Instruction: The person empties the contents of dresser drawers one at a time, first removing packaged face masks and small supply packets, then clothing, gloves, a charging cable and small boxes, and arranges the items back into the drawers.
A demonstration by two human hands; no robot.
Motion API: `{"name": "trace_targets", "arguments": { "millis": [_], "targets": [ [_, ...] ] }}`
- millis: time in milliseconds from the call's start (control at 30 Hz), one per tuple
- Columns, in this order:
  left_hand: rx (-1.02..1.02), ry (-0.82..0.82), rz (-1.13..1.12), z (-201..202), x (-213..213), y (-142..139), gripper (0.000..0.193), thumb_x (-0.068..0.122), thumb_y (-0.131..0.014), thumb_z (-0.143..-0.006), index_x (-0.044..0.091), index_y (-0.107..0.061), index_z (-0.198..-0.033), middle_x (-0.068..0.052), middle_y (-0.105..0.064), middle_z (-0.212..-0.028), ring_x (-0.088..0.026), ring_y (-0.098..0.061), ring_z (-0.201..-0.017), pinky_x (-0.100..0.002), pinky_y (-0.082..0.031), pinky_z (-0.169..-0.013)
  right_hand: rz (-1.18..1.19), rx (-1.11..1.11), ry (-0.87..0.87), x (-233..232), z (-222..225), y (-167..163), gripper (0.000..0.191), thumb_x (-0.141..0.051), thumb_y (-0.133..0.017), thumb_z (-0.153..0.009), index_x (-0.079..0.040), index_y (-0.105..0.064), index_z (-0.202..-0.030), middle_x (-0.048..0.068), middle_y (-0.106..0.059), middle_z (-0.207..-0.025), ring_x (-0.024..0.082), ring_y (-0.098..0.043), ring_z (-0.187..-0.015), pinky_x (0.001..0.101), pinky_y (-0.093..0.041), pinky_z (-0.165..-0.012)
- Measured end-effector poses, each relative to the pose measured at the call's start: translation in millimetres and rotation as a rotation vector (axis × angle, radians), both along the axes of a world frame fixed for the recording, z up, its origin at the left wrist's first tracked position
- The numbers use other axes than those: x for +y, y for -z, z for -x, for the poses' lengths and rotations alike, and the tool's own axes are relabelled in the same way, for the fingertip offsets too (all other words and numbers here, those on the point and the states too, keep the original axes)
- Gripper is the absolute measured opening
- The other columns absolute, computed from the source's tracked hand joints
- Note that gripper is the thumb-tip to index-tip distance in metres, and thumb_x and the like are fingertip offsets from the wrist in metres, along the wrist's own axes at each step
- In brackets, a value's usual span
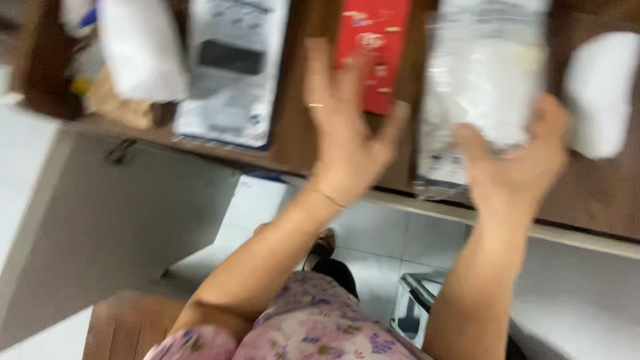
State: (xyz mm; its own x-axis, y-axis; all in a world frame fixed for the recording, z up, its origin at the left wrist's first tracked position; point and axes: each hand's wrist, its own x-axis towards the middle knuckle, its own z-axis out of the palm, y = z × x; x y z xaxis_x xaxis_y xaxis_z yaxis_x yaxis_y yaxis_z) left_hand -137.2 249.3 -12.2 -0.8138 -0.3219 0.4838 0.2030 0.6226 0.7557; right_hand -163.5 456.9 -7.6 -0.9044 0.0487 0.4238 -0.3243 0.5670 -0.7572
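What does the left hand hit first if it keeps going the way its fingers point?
Probably the red packet on the brown table. The left hand is open, fingers pointing up-frame, tips right beside the packet's lower left edge. Motion blur hides whether they touch and how high the hand is.

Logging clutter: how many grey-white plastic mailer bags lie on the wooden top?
2, though blur may hide others: one mailer bag left of the left hand; a second mailer bag under the right hand.

Glossy, crinkled plastic on the clear pouch (483, 93) under the right hand (517, 167). Same sheen on the grey mailer bag (233, 70). The red packet (373, 50) looks slick. Dark wooden counter (600, 193), matt. Floral dress (313, 327), soft cloth.
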Motion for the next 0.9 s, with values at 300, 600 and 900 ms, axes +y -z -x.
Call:
{"name": "trace_targets", "arguments": {
  "millis": [300, 600, 900],
  "targets": [
    [0.024, 0.561, -0.501, -118, -71, 2, 0.08, 0.038, -0.074, -0.1, 0.006, -0.032, -0.159, -0.017, -0.03, -0.166, -0.029, -0.033, -0.152, -0.043, -0.03, -0.129, 0.674, -0.053, -0.073, -21, -94, 35, 0.026, 0.008, -0.083, -0.097, 0.006, -0.064, -0.115, 0.016, -0.064, -0.105, 0.024, -0.064, -0.092, 0.0382, -0.055, -0.089],
    [-0.468, 0.226, -1.472, -215, -201, 87, 0.037, 0.007, -0.073, -0.095, -0.011, -0.066, -0.127, -0.012, -0.076, -0.115, -0.018, -0.072, -0.099, -0.033, -0.058, -0.087, 0.409, -0.863, -0.509, -186, -190, 93, 0.044, -0.009, -0.079, -0.081, 0.004, -0.064, -0.12, 0.011, -0.074, -0.103, 0.015, -0.071, -0.089, 0.0297, -0.058, -0.076],
    [-0.262, 0.359, -1.251, -145, -236, 89, 0.045, 0.013, -0.076, -0.097, -0.004, -0.059, -0.135, -0.008, -0.069, -0.118, -0.013, -0.063, -0.105, -0.029, -0.053, -0.092, 0.838, -0.667, -0.236, -263, -175, 101, 0.039, 0.004, -0.073, -0.085, 0.004, -0.061, -0.122, 0.01, -0.071, -0.108, 0.016, -0.068, -0.092, 0.0289, -0.055, -0.086]
  ]
}}
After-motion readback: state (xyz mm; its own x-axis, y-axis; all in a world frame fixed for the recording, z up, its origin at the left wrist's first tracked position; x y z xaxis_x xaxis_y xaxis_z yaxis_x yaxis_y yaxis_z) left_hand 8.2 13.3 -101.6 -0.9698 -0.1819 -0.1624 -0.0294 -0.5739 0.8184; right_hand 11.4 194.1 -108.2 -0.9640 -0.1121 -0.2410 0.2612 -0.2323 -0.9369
